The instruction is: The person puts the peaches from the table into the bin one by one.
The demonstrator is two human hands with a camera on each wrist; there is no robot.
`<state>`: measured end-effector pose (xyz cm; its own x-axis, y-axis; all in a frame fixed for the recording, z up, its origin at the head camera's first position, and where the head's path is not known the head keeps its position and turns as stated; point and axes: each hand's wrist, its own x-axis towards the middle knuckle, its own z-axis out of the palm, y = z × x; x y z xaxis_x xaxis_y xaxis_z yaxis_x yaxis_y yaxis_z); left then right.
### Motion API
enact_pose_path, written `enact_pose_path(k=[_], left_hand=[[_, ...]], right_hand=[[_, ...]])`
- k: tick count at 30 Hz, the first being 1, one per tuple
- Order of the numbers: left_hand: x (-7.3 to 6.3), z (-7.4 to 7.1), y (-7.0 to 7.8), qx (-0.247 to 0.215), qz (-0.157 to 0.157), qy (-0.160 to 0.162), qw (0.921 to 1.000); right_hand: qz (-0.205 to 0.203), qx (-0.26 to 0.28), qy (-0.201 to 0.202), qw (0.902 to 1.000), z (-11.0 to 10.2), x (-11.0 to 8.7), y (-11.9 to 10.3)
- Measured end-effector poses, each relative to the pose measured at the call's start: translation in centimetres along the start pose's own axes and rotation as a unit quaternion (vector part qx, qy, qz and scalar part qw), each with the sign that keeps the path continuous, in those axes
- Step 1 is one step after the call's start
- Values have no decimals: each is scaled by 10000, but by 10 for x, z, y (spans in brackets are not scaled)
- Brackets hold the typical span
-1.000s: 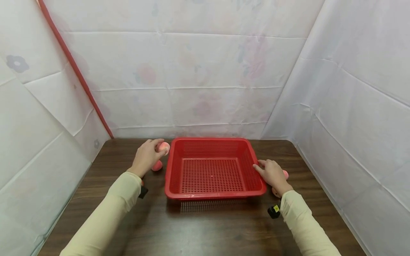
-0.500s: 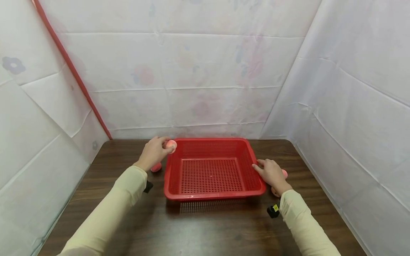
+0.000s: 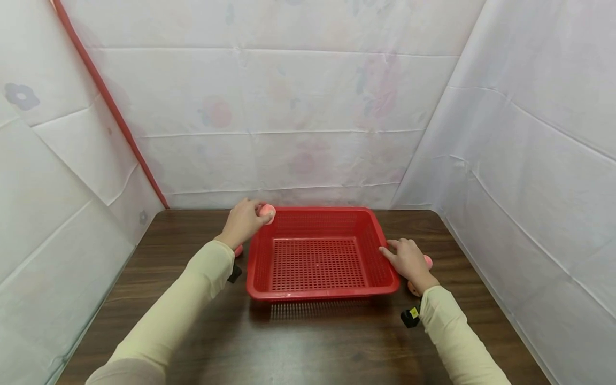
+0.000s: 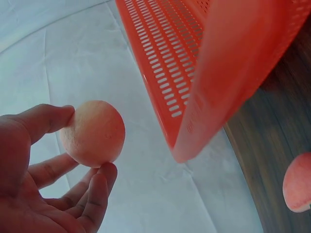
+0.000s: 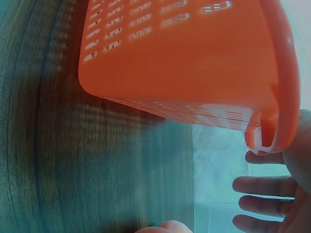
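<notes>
In my left hand (image 3: 242,220) I hold a pale pink peach (image 4: 95,133), pinched between the thumb and fingertips. In the head view that peach overlaps the far left corner of a red plastic basket (image 3: 322,292) with slotted walls and a grid floor. Nothing lies inside the basket. My right hand (image 3: 409,262) grips its right rim, thumb over the top and the index finger just under the rim; the other fingers stretch out straight in the right wrist view. A redder peach (image 4: 297,184) lies on the table left of the basket, partly behind my left wrist in the head view.
Right of my right hand lies another pink fruit (image 3: 428,262), half hidden. A brownish round thing (image 3: 413,289) shows beside that wrist. The dark wooden table (image 3: 308,342) is bordered by white sheets (image 3: 308,160) behind and at both sides.
My left hand has carried the peach rightward and slightly away from me, from beside the basket to over its far left corner. The right hand and basket have stayed in place.
</notes>
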<state>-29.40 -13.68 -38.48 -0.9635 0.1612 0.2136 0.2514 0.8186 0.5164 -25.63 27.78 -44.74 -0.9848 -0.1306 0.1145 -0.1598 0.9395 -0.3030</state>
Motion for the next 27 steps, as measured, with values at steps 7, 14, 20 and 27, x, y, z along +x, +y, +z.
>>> enact_pose_path(k=[7,14,20,27], left_hand=[[8,6,11,-16,5,32,10000],[14,17,20,35,8,-41,10000],[18,27,24,15,-64,-63,10000],[21,39,23,-124,-353,-258,9990]], right_hand=[[28,38,68,10000,1,-2,0],[91,103,6,9999,1,-1,-1],[100,110,-18,9999,2,-1,-2],[134,192,142,9996,2,-2,-2]])
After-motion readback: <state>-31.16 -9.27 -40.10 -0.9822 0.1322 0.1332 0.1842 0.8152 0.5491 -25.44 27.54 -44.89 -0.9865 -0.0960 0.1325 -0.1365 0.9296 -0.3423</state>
